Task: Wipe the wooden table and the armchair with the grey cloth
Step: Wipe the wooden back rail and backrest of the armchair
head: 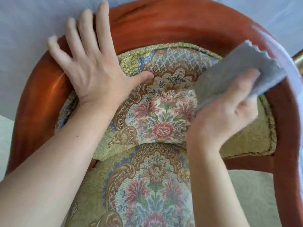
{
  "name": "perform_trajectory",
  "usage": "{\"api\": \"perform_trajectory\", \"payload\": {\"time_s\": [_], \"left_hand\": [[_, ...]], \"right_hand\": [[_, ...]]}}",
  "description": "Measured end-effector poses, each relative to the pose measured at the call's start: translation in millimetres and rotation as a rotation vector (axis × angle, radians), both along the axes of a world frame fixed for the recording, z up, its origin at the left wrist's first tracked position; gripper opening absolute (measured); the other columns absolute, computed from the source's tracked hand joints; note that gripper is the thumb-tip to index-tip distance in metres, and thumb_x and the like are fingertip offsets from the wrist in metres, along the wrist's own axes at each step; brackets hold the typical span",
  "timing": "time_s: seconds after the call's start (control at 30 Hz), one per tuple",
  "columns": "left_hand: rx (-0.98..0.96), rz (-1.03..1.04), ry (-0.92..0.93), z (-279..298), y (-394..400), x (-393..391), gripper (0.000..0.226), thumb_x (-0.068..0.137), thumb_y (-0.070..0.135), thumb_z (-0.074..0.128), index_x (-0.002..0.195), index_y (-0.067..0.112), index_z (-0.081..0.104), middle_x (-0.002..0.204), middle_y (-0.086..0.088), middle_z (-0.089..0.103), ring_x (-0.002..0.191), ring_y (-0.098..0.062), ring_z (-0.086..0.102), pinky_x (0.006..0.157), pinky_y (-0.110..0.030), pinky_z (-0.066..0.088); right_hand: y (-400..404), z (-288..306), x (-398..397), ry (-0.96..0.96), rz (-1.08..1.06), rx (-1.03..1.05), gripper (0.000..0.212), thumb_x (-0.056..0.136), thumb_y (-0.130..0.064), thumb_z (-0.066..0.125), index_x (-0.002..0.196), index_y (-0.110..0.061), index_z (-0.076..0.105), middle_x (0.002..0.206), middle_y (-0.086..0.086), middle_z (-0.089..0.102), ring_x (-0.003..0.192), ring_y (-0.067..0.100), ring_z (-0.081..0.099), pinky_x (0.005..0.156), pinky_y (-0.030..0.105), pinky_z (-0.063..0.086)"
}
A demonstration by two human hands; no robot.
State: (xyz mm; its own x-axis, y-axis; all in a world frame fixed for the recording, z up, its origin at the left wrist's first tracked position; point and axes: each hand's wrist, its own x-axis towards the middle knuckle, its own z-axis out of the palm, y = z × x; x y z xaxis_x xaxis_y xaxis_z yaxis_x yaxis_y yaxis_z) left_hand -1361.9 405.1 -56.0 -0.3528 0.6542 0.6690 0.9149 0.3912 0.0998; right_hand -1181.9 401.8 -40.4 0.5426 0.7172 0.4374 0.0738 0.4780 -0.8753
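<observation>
Wiping is on the armchair (164, 18) rail: right hand (229, 112) pinches the grey cloth (232, 71), left hand (91, 66) rests spread; table not visible.

The left hand (91, 69) lies flat, fingers spread, on the armchair (164, 20)'s curved wooden rail. The right hand (229, 112) grips the grey cloth (234, 69) against the rail's right side.
</observation>
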Motion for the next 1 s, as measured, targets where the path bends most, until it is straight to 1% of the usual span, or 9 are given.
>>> {"api": "perform_trajectory", "payload": {"time_s": [0.1, 0.2, 0.33, 0.47, 0.53, 0.6, 0.7, 0.8, 1.0], "left_hand": [[-0.002, -0.012, 0.002, 0, 0, 0, 0.133, 0.057, 0.098, 0.052, 0.155, 0.014, 0.024, 0.151, -0.014, 0.041, 0.137, -0.038, 0.040, 0.107, -0.064, 0.029], [-0.003, -0.012, 0.001, 0, 2, 0, 0.131, 0.057, 0.093, 0.060, 0.155, 0.014, 0.023, 0.150, -0.014, 0.041, 0.137, -0.039, 0.040, 0.107, -0.064, 0.030], [0.000, -0.005, 0.012, -1, 2, -1, 0.131, 0.059, 0.096, 0.054, 0.155, 0.013, 0.023, 0.149, -0.015, 0.042, 0.136, -0.038, 0.041, 0.107, -0.064, 0.029], [-0.001, -0.007, -0.001, 0, 3, -1, 0.133, 0.055, 0.100, 0.050, 0.154, 0.015, 0.023, 0.148, -0.014, 0.042, 0.134, -0.038, 0.042, 0.106, -0.064, 0.030], [0.001, -0.002, 0.000, -1, 3, -2, 0.134, 0.054, 0.099, 0.052, 0.154, 0.015, 0.024, 0.147, -0.014, 0.042, 0.134, -0.038, 0.042, 0.106, -0.064, 0.030], [0.004, -0.005, -0.005, -1, 3, -2, 0.134, 0.054, 0.099, 0.053, 0.154, 0.015, 0.024, 0.147, -0.014, 0.043, 0.134, -0.038, 0.042, 0.106, -0.065, 0.030], [-0.005, -0.005, 0.003, -1, 2, -1, 0.134, 0.055, 0.101, 0.049, 0.154, 0.014, 0.024, 0.148, -0.015, 0.043, 0.135, -0.039, 0.042, 0.106, -0.064, 0.030], [-0.012, -0.004, -0.003, 0, 0, 1, 0.134, 0.057, 0.102, 0.047, 0.155, 0.014, 0.024, 0.149, -0.014, 0.042, 0.136, -0.038, 0.041, 0.107, -0.063, 0.029], [0.007, -0.012, 0.011, -2, 2, -1, 0.128, 0.059, 0.093, 0.054, 0.154, 0.013, 0.024, 0.148, -0.015, 0.043, 0.135, -0.039, 0.042, 0.106, -0.064, 0.030]], "right_hand": [[19, -14, -29, -0.397, -0.020, -0.082, 0.047, 0.100, -0.031, 0.037, 0.111, 0.005, 0.067, 0.111, 0.026, 0.069, 0.099, 0.032, 0.066, 0.093, 0.044, 0.049], [24, -54, -50, -0.843, 0.013, -0.015, 0.045, 0.101, -0.018, 0.041, 0.138, 0.005, 0.049, 0.146, 0.021, 0.047, 0.141, 0.036, 0.037, 0.119, 0.052, 0.022], [29, -85, -33, -0.908, 0.084, 0.078, 0.045, 0.104, -0.020, 0.036, 0.142, 0.002, 0.045, 0.149, 0.012, 0.044, 0.147, 0.016, 0.025, 0.123, 0.042, 0.015], [-2, -112, 3, -1.102, 0.305, -0.018, 0.041, 0.099, -0.017, 0.042, 0.133, 0.003, 0.055, 0.136, 0.022, 0.057, 0.135, 0.032, 0.047, 0.116, 0.048, 0.031], [-26, -104, 9, -0.777, 0.353, -0.211, 0.045, 0.100, -0.033, 0.041, 0.118, 0.000, 0.067, 0.117, 0.023, 0.068, 0.112, 0.028, 0.063, 0.093, 0.043, 0.051], [-34, -80, 8, -0.050, 0.285, -0.309, 0.050, 0.096, -0.046, 0.045, 0.092, -0.003, 0.071, 0.083, 0.016, 0.070, 0.077, 0.018, 0.063, 0.066, 0.030, 0.052], [-24, -28, 5, 0.439, 0.232, -0.088, 0.040, 0.099, -0.034, 0.044, 0.082, -0.001, 0.059, 0.072, 0.010, 0.064, 0.072, 0.027, 0.061, 0.064, 0.045, 0.051], [0, -2, -8, -0.035, 0.010, 0.166, 0.048, 0.104, -0.027, 0.040, 0.078, 0.005, 0.064, 0.064, 0.019, 0.064, 0.058, 0.033, 0.064, 0.054, 0.048, 0.052], [31, -75, -30, -1.006, 0.065, 0.020, 0.048, 0.101, -0.020, 0.032, 0.140, 0.005, 0.045, 0.148, 0.023, 0.043, 0.144, 0.037, 0.031, 0.123, 0.049, 0.013]]}}
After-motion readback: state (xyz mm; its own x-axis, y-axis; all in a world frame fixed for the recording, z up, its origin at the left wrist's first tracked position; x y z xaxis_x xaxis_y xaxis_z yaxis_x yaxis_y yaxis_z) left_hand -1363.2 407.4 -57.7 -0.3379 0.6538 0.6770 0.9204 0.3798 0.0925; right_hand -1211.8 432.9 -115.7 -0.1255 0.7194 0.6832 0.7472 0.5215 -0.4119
